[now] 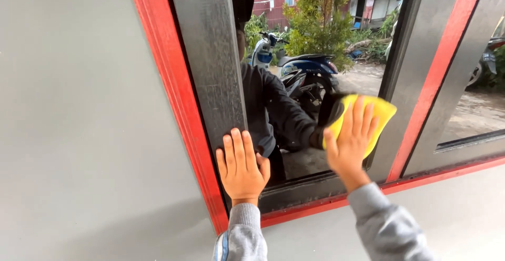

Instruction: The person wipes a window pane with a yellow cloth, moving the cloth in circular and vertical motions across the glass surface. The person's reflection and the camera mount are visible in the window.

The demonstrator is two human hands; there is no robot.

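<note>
My right grip [350, 137] presses flat, fingers apart, on a yellow cloth [376, 114] against the window glass [315, 82]; my left grip [241, 167] lies spread against the dark frame [210, 66].

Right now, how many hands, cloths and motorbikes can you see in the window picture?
Hands: 2, the left hand flat on the dark window frame, the right hand pressing the cloth.
Yellow cloth: 1.
Motorbikes reflected in the glass: 1 clear blue one.
Total: 4.
</note>
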